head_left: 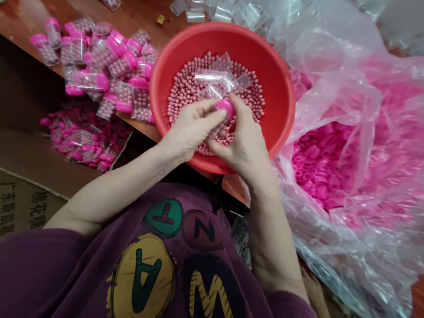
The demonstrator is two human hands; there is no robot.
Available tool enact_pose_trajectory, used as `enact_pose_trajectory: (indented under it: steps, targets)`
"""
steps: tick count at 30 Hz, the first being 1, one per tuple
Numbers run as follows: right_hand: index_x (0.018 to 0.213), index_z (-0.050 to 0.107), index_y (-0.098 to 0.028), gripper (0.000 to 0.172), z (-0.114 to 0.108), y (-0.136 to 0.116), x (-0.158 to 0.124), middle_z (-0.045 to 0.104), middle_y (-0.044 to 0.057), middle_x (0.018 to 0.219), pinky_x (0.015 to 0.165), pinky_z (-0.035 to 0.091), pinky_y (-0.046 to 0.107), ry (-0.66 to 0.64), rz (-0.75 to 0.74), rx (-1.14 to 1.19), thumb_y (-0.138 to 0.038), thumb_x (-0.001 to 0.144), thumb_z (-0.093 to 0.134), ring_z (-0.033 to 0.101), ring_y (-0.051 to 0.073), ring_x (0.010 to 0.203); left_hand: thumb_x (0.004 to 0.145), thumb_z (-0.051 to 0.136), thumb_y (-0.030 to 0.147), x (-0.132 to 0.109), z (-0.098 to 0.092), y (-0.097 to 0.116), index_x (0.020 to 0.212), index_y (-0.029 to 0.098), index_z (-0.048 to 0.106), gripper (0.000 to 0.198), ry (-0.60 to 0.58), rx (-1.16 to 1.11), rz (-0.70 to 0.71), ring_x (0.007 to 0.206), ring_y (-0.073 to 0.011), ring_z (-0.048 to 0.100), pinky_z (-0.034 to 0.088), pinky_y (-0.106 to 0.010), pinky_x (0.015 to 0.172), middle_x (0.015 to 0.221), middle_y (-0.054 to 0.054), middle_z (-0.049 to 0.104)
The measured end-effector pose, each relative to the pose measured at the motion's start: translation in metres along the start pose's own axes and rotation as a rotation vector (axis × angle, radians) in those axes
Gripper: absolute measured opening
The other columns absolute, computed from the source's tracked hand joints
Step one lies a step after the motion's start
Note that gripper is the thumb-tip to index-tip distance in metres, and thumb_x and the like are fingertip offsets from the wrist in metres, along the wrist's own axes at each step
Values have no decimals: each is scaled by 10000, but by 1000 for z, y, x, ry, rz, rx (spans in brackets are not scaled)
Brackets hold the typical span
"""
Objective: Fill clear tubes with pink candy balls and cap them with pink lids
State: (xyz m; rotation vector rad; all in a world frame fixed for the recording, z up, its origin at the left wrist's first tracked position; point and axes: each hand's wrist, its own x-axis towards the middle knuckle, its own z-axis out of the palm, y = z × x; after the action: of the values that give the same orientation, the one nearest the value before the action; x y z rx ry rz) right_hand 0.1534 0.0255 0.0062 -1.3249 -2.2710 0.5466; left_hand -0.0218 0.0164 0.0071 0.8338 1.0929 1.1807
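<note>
Worktop [139,1]: reddish brown. Jars [118,66] along its near edge: clear, pink-capped. Basin [284,106]: plain red. Beads [183,84] in it: dusty pink. Held jar [225,107]: bright pink cap. Loose caps [322,159]: hot pink; bag [344,256], milky clear. Shirt [81,272]: purple; lettered discs [166,289], green, maroon, yellow, near-black.

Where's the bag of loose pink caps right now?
In the head view, the clear plastic bag of pink caps is on the right, just beside the red basin and to the right of the right hand.
</note>
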Motion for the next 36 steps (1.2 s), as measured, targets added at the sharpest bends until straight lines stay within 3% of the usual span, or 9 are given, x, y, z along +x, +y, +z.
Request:
enact_pose_trajectory:
  steps: [2, 6, 9, 13, 17, 19, 24, 30, 36]
  targets:
    - [1694, 414, -207, 879, -7, 10, 10, 563, 196, 1688, 1194, 590, 586, -49, -6, 45, -464, 945, 796, 625, 399, 1477, 1059, 738, 583, 13, -35, 14, 1224, 216, 779, 404, 127, 150, 187, 1129, -226, 760, 622, -357, 946, 1063, -48, 805]
    - [1499, 645, -176, 470, -3, 10, 30, 721, 183, 1468, 1184, 579, 538, -268, 42, -94, -324, 1053, 649, 692, 363, 1369, 1107, 646, 564, 40, -119, 49, 1375, 353, 717, 349, 498, 530, 587, 1423, -241, 679, 550, -466, 1232, 1421, 17, 769]
    - [1485, 654, -118, 497, 14, -8, 44, 696, 233, 1480, 1086, 601, 525, -516, 14, -279, -240, 1005, 686, 727, 384, 1255, 1127, 606, 498, 43, -141, 59, 1484, 459, 660, 363, 614, 734, 706, 1635, -226, 502, 443, -473, 1364, 1612, 111, 660]
    - [1277, 728, -77, 330, 25, -13, 55, 746, 247, 1337, 1008, 578, 453, -581, 28, -360, -114, 1013, 534, 734, 348, 1147, 1057, 711, 280, 28, -106, 44, 1273, 234, 761, 227, 362, 793, 662, 1224, -185, 737, 580, -403, 1175, 1273, -10, 799]
    - [1053, 739, -162, 169, 13, 6, 44, 783, 137, 1087, 979, 574, 417, -311, 30, -86, -148, 996, 580, 718, 276, 1012, 918, 809, 198, 16, -61, 23, 1157, 166, 787, 243, 25, 755, 337, 1135, -230, 745, 587, -382, 1084, 1169, -55, 820]
    - [1089, 718, -208, 117, 9, 12, 30, 779, 69, 1020, 927, 596, 403, -151, 62, 161, -235, 991, 659, 714, 244, 945, 856, 812, 146, 15, -46, 14, 1155, 156, 792, 300, -36, 652, 249, 1068, -228, 753, 605, -370, 1017, 1133, -62, 822]
    - [1165, 686, -285, 335, 14, 9, -1, 800, 20, 1102, 935, 659, 396, 143, 188, 700, -514, 958, 816, 766, 215, 996, 853, 786, 96, 15, -15, 4, 1033, 158, 765, 191, -65, 270, 141, 852, -153, 727, 610, -295, 819, 947, -28, 780]
    - [1262, 780, -316, 447, -5, 1, -20, 840, 12, 1180, 984, 688, 429, 200, 313, 958, -606, 933, 866, 783, 197, 952, 855, 908, 206, 7, 7, 15, 1007, 160, 762, 215, -131, 101, 164, 830, -148, 743, 633, -300, 802, 932, -35, 777]
    - [1249, 767, -300, 513, -28, -4, -39, 796, -17, 921, 800, 687, 376, 75, 388, 1203, -621, 879, 922, 737, 167, 740, 764, 1031, 401, 1, 5, 27, 1112, 193, 817, 458, -470, 52, -32, 940, -245, 809, 651, -382, 871, 985, -61, 796]
